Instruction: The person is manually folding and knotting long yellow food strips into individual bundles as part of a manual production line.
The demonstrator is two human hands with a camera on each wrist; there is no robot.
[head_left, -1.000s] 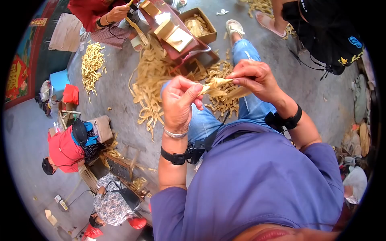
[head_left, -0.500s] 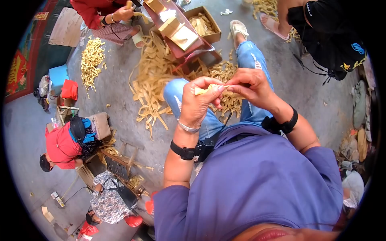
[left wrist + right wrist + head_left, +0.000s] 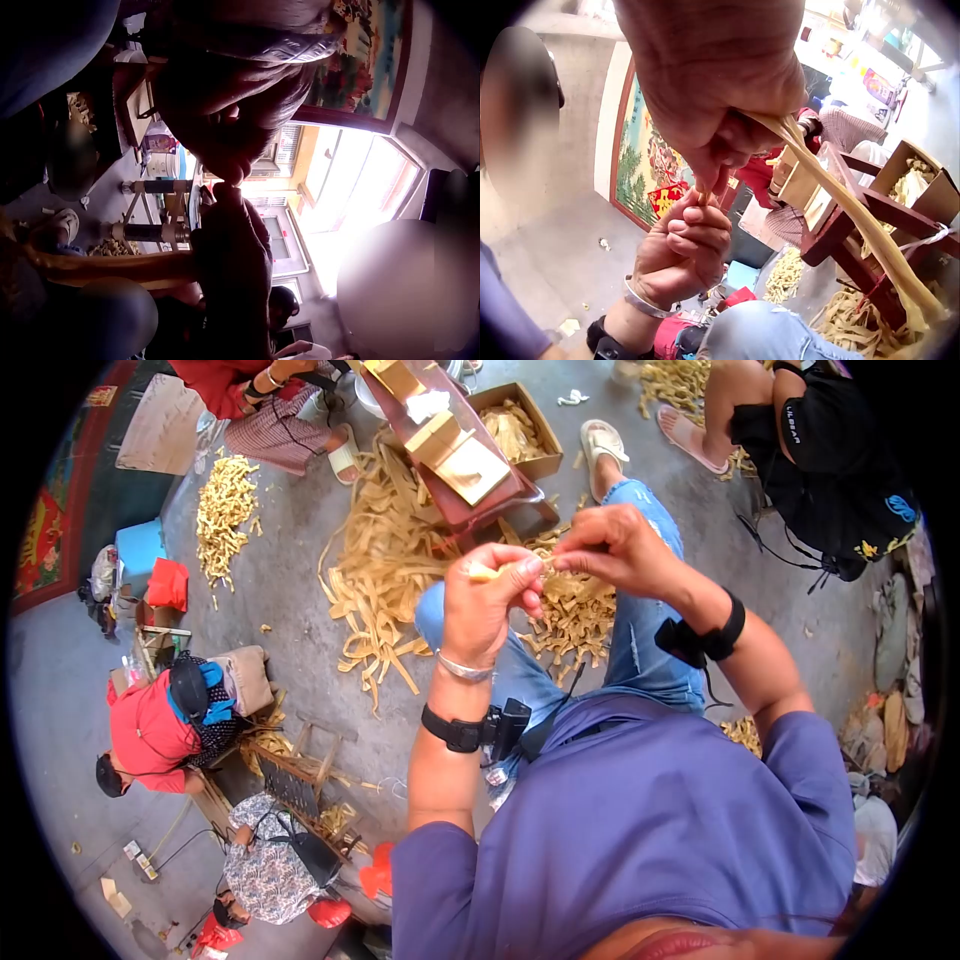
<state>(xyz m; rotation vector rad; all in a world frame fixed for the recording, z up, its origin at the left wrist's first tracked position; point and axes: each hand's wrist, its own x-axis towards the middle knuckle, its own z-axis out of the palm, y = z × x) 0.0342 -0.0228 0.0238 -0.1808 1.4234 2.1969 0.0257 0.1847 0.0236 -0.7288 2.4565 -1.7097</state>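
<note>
Above the wearer's knees, my left hand (image 3: 480, 605) curls its fingers and thumb round a pale yellow piece of a long flat tan strip. Thumb and fingers of my right hand (image 3: 620, 550) pinch at its end, fingertips right at the left thumb tip. In the right wrist view, a long tail of the strip (image 3: 855, 210) comes out of the right hand and hangs down. The left wrist view is dark; there the tail (image 3: 120, 266) stretches away from the right hand. The piece within the left hand is mostly hidden by the fingers.
Small knotted pieces (image 3: 575, 615) lie heaped between the legs, beside a tangle of long strips (image 3: 375, 600). A dark red bench (image 3: 490, 510) and a cardboard box (image 3: 550, 465) stand ahead. Another pile of small pieces (image 3: 228, 510) lies left. Other people sit around.
The hands were apart with a twisted part of the strip stretched between them; then they came together. The right hand has since risen slightly, its fingertips staying at the left thumb.
</note>
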